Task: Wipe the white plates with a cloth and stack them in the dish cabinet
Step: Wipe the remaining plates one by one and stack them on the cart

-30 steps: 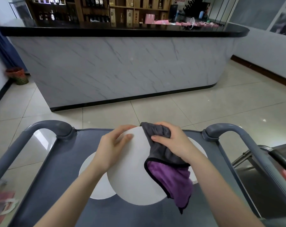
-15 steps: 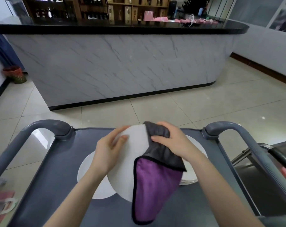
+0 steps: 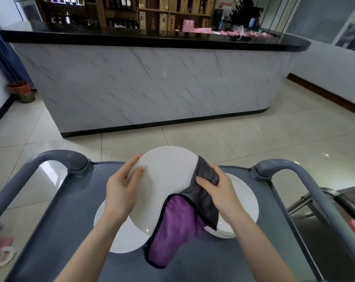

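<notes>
Between hands: plate (image 3: 168,180); right hand (image 3: 219,190) pressing cloth (image 3: 201,192).

Even light fills the room, brightest at the windows (image 3: 323,19) far right, with pale sheen on the floor tiles (image 3: 254,143) and a glint on the white plate (image 3: 166,180). Shadows are faint; the wide lens bows the counter (image 3: 152,82), and the far shelves (image 3: 119,11) look soft.
</notes>
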### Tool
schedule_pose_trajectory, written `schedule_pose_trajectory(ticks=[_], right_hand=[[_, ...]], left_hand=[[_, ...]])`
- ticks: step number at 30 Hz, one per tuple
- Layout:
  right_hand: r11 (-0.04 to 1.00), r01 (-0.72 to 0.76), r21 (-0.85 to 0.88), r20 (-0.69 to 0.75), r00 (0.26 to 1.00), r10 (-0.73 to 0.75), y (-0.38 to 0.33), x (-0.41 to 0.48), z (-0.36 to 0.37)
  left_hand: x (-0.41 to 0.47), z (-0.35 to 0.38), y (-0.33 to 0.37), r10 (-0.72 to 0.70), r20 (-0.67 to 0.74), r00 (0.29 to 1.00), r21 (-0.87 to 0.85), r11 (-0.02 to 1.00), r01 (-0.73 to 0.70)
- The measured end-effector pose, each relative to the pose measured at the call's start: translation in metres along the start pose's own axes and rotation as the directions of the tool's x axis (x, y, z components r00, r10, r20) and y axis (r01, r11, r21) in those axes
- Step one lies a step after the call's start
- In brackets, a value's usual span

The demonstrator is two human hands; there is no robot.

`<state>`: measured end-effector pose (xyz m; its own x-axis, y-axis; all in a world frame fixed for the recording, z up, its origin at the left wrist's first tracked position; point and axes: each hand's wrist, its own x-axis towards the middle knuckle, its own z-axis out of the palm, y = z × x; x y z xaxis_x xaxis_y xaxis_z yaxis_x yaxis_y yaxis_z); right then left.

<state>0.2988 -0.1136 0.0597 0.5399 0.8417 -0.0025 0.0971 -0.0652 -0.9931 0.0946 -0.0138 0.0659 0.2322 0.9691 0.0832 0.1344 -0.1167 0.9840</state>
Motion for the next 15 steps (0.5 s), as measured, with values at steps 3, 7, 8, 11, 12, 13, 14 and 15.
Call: schedule_pose_trajectory(ticks=[3,7,8,11,12,13,14,15], right_hand=[[0.944,0.165,-0.287,0.251,0.964,-0.092,-0.031,0.025,-0.002],[0.918,0.176,-0.356,0.3,0.952,-0.066,-0.05,0.041,0.002],[0.952,0.125,-0.28,0.254,0.966,-0.052,-0.047,0.04,0.0],[0.997,-0.004,0.075,0.005,1.0,0.004,-0.026,0.022,0.005],[0.98,-0.035,0.195,-0.093,0.994,0.054,-0.015,0.012,0.011],[0.949,-0.062,0.309,-0.164,0.979,0.117,-0.005,0.001,0.019],[0.915,-0.086,0.394,-0.209,0.961,0.18,0.006,-0.009,0.027],[0.888,-0.107,0.446,-0.238,0.943,0.233,0.013,-0.016,0.031]], left_hand=[[0.007,0.0,0.008,0.109,0.192,0.975,0.11,0.985,-0.131],[0.008,0.006,0.014,0.135,0.124,0.983,0.041,0.989,-0.141],[0.007,0.006,0.015,0.107,0.055,0.993,0.001,0.994,-0.107],[-0.001,0.015,0.014,-0.032,-0.173,0.984,-0.144,0.99,0.007],[-0.006,0.02,0.014,-0.092,-0.238,0.967,-0.214,0.976,0.04],[-0.01,0.026,0.011,-0.146,-0.28,0.949,-0.269,0.961,0.069],[-0.013,0.03,0.007,-0.184,-0.299,0.936,-0.293,0.951,0.093],[-0.017,0.034,0.003,-0.211,-0.293,0.933,-0.291,0.949,0.123]])
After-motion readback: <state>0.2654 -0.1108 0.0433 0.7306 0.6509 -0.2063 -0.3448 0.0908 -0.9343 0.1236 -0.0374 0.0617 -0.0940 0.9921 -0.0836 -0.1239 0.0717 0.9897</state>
